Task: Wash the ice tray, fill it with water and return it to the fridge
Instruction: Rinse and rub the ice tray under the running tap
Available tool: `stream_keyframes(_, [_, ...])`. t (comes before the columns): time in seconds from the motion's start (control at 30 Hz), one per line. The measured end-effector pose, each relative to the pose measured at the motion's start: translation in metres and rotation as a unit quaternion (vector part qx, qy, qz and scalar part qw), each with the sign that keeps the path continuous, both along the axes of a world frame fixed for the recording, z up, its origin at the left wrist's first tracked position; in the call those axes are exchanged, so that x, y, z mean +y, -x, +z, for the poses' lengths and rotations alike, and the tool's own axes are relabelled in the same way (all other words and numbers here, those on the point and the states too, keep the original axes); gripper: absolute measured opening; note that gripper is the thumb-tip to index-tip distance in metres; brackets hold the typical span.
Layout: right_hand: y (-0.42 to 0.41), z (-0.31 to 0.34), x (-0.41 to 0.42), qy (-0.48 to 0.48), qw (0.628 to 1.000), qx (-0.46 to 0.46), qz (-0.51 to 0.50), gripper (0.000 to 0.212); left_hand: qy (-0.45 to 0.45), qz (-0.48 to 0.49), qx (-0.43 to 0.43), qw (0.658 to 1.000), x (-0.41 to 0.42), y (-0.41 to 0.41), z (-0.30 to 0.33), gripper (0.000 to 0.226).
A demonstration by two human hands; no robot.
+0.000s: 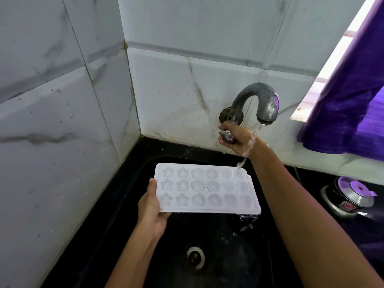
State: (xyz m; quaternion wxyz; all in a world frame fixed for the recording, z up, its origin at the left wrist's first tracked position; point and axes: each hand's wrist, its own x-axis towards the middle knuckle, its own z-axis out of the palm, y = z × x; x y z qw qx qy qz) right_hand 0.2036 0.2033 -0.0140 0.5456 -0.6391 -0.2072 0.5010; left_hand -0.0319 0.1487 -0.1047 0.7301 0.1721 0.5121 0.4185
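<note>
The left hand (152, 206) grips the short left end of the white ice tray (205, 189), holding it level over the black sink (128, 179), above the drain (195, 257). Water (248, 148) from the tap (259, 100) strikes the tray's far right corner and spills off its right end. The right hand (234, 139) grips the tap knob (225, 135). Rinsing seems underway; next, probably sweep the tray so every mould gets water.

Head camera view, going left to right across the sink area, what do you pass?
Tiled side wall → left hand → ice tray → right hand on the tap knob → tap spout → purple curtain
</note>
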Motion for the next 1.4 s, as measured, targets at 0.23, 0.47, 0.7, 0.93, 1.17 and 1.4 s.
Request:
stream_keyframes(0.23, [-0.007, -0.006, -0.004, -0.038, 0.989, 0.14, -0.017, 0.004, 0.006, 0.003, -0.001, 1.0, 0.003, 0.0, -0.002, 0.038])
stream_keyframes(0.47, [-0.011, -0.009, -0.003, -0.037, 0.983, 0.177, -0.004, 0.004, 0.008, 0.001, -0.007, 1.0, 0.005, -0.002, -0.001, 0.039])
stream_keyframes(0.7, [-0.019, -0.016, -0.003, -0.056, 0.965, 0.252, 0.045, 0.008, 0.007, 0.011, -0.01, 1.0, 0.006, -0.004, 0.002, 0.035])
stream_keyframes(0.93, [-0.024, -0.024, -0.008, -0.102, 0.931, 0.333, 0.111, 0.061, 0.005, 0.002, 0.004, 1.0, 0.002, -0.002, 0.002, 0.039])
stream_keyframes(1.17, [-0.007, -0.02, -0.022, -0.117, 0.945, 0.305, 0.023, 0.095, 0.006, 0.01, 0.013, 1.0, -0.006, 0.005, 0.001, 0.04])
stream_keyframes(1.4, [-0.001, -0.014, -0.061, -0.052, 0.986, 0.157, 0.023, 0.067, -0.011, 0.027, 0.023, 0.999, -0.02, 0.011, 0.007, 0.041])
